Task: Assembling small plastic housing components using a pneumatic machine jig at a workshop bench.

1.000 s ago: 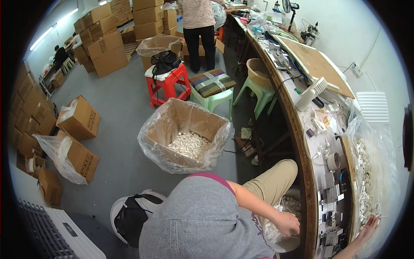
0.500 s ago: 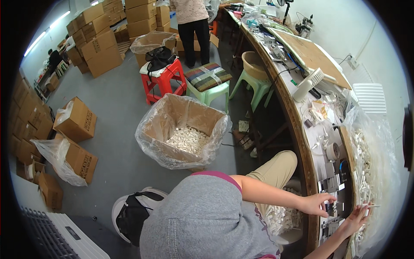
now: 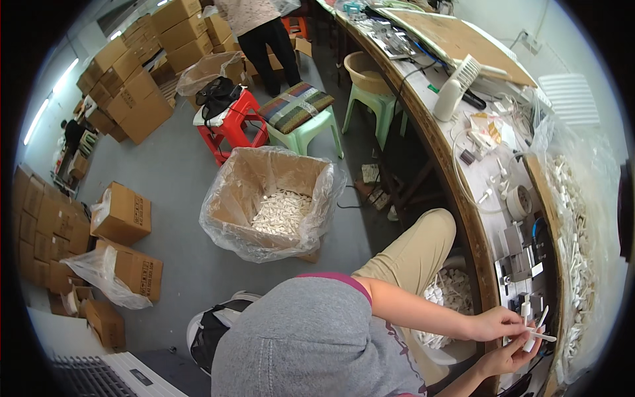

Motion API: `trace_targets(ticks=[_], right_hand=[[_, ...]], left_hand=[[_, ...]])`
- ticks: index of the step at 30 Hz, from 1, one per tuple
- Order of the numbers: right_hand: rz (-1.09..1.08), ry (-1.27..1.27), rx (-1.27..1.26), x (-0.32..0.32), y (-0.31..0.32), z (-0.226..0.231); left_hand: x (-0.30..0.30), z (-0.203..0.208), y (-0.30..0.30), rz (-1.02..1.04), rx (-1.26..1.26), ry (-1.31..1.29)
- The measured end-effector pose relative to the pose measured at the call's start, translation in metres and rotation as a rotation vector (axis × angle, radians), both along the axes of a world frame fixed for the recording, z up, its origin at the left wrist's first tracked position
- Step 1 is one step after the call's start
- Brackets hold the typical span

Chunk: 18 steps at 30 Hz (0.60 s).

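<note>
From where I stand, the bare left forearm point(image 3: 430, 316) is stretched out, the left hand point(image 3: 495, 324) pinching at its fingertips; the right hand point(image 3: 507, 359) curls its fingers just beside.

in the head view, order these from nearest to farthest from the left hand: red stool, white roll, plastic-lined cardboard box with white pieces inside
From the left hand:
1. White roll: on the bench, above the hand in the picture.
2. Plastic-lined cardboard box: on the floor, picture left.
3. Red stool: beyond the box, toward the upper left.
</note>
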State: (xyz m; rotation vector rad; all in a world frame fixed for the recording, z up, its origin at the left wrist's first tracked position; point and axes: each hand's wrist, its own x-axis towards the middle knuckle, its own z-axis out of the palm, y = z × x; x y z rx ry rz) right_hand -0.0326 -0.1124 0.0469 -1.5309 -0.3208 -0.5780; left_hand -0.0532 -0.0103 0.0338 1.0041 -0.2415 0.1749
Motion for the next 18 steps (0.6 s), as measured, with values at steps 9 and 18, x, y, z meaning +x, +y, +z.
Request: trace_targets(ticks=[9, 18], right_hand=[[-0.017, -0.100, -0.209, 0.004, -0.016, -0.042], [-0.105, 0.067, -0.143, 0.004, -0.032, -0.032]], left_hand=[[0.013, -0.011, 0.011, 0.109, 0.222, 0.080], [0.019, -0.012, 0.043, 0.548, 0.615, -0.257]])
